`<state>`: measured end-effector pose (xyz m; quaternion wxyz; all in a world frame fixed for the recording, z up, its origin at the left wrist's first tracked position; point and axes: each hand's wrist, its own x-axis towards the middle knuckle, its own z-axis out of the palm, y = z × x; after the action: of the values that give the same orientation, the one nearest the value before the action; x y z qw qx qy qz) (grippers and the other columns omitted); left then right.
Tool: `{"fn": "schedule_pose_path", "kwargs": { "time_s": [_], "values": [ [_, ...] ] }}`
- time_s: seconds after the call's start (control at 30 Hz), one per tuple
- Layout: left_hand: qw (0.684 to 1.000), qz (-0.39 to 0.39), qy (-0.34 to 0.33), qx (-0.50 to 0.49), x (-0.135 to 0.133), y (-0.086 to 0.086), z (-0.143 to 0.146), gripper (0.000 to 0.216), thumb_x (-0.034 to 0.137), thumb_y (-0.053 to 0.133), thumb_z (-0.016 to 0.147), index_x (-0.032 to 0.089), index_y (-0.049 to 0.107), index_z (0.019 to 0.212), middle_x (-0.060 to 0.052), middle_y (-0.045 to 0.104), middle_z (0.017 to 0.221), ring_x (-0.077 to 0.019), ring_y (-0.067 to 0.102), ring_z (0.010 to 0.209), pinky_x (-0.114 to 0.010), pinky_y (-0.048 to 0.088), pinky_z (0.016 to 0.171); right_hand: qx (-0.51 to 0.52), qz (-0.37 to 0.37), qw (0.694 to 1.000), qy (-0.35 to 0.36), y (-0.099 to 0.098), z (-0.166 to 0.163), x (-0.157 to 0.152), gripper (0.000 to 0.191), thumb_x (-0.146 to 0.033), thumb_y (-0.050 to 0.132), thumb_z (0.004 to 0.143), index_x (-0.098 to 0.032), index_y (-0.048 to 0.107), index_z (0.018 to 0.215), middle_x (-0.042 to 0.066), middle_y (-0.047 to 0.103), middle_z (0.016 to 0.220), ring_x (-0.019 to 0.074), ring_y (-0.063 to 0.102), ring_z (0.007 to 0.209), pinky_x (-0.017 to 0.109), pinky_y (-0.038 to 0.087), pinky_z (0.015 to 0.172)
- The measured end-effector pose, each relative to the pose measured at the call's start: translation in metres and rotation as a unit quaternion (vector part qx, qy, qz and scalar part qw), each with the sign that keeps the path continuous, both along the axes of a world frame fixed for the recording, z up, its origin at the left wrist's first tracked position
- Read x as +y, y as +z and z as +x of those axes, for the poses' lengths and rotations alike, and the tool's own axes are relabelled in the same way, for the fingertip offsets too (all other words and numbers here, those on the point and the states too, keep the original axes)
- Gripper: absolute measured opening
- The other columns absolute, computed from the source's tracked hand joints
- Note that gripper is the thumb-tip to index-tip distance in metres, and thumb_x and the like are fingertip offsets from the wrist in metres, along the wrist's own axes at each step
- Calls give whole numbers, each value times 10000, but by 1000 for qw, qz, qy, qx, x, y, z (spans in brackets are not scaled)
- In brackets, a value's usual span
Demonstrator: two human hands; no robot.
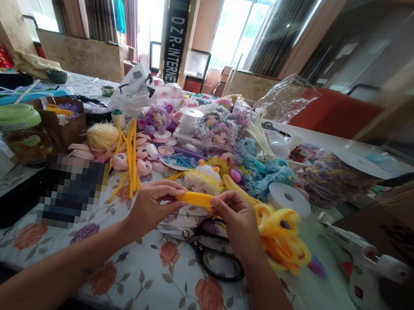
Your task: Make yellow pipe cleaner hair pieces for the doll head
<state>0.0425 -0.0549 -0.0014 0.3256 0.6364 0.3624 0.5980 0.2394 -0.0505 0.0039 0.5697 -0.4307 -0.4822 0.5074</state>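
Note:
My left hand (pixel 151 204) and my right hand (pixel 237 221) each pinch one end of a short yellow chenille strip (pixel 198 199), stretched level between them. It looks folded into parallel strands. Just behind it lies a doll head (pixel 203 180) with yellow curly hair, partly hidden by the strip. Beneath my right hand is a pair of scissors (pixel 216 263) with black handles, its blades pointing left. Looped yellow fuzzy strips (pixel 283 236) lie right of my right hand. Thin yellow chenille stems (pixel 133 158) rest beyond my left hand.
Several doll heads (pixel 144 167), a white spool (pixel 289 199) and blue curly yarn (pixel 267 173) crowd the table's middle. A white glue gun (pixel 360 270) lies at the right. At the left stand a green-lidded jar (pixel 12 117) and a dark phone-like slab (pixel 13 196).

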Motion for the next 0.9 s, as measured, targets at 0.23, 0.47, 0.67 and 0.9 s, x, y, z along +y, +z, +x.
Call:
{"fn": "schedule_pose_path", "kwargs": {
  "time_s": [0.23,0.47,0.67,0.9],
  "values": [
    [978,-190,-56,-72,3,2,0,275,291,792,647,144,732,871,-55,728,821,-163,677,722,-251,568,655,-25,45,997,-59,2,-2,-2,297,-350,828,601,-188,585,654,-10,654,606,128,574,507,269,505,506],
    [952,-263,-92,-124,9,-2,-4,263,320,778,673,127,729,843,-33,721,693,-129,663,630,-233,556,647,-35,43,998,-42,1,-2,-2,302,-351,833,586,-189,587,655,-11,646,628,134,581,539,267,504,528],
    [964,-236,-67,-97,8,-1,-4,283,358,754,691,125,728,849,-39,731,719,-155,678,630,-288,580,682,-24,-41,998,37,3,0,-2,306,-409,771,661,-180,624,801,-8,644,660,132,591,583,235,488,548],
    [972,-218,-75,-46,5,3,-1,276,373,705,738,128,694,866,-21,692,683,-148,655,614,-263,556,632,-100,-29,991,79,2,-1,-4,256,-426,685,750,-173,661,787,-21,611,574,104,525,492,209,431,474]
  ]
}}
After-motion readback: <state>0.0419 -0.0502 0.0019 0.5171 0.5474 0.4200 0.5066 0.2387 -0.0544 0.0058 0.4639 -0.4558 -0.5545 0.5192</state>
